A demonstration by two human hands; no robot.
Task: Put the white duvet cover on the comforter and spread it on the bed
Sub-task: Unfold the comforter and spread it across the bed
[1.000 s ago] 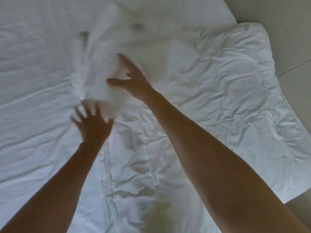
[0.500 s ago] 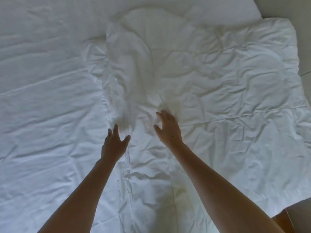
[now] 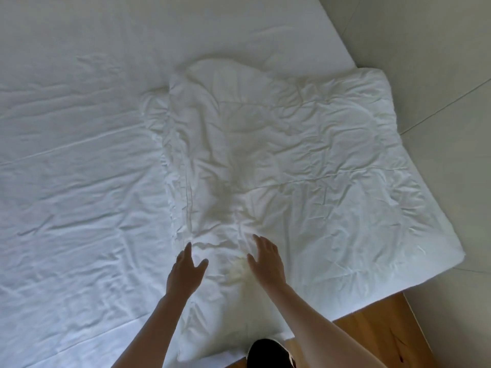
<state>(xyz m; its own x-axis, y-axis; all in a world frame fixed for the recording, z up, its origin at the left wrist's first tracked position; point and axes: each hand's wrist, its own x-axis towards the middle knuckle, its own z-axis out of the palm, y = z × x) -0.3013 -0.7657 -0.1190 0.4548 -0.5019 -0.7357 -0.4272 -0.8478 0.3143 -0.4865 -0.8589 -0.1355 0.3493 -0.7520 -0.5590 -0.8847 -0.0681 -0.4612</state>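
Note:
A crumpled white comforter (image 3: 313,160) lies folded on the right part of the bed, reaching past the bed's right corner. A loose fold of white fabric (image 3: 202,134) lies along its left side; I cannot tell whether it is the duvet cover or part of the comforter. My left hand (image 3: 186,272) hovers with straight fingers over the near left edge of the fabric. My right hand (image 3: 265,261) is beside it, fingers straight, touching or just above the fabric. Neither hand holds anything.
The bed (image 3: 74,181) stretches to the left under a wrinkled white sheet. A wooden bed frame (image 3: 372,330) shows at the lower right. Pale tiled floor (image 3: 438,75) runs along the right. A dark shape (image 3: 268,353) sits at the bottom edge.
A second ago both hands were raised with the fabric in the air. The fabric has since dropped flat onto the comforter, and both hands have come back toward me, low and open.

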